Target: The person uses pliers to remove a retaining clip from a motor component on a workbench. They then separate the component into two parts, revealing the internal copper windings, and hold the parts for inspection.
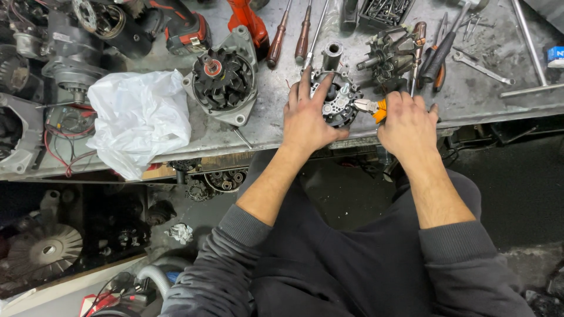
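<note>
Head view, looking down: a grey metal tabletop (264, 126) is seen across the upper half, with the person's lap and dark sleeves below it.

The left hand (305, 114) is laid flat, fingers spread, over a small round alternator part (339, 100) of black and silver metal that sits near the tabletop's front edge. The part is pressed under the fingertips rather than clasped.

The right hand (409, 120) is placed just beside the left one, to its right, and is curled closed around a pair of pliers (370, 107). Only the orange handles and the metal nose are shown; the nose is pointed left and meets the alternator part's right side. Whether the nose is closed on anything cannot be told.

Just beyond the right hand a bare rotor (385, 58) with claw poles is lying on its side, with several dark-handled tools (437, 58) next to it. Beyond the left hand a short metal sleeve (332, 54) is standing upright, and three screwdrivers (279, 35) with brown handles are laid in a row farther back.

To the left of the left hand, an alternator housing (223, 82) with a black finned face is resting on the tabletop. Farther left a crumpled white plastic bag (138, 120) is draped over the front edge. A red and black power tool (185, 32) is lying behind the housing.
</note>
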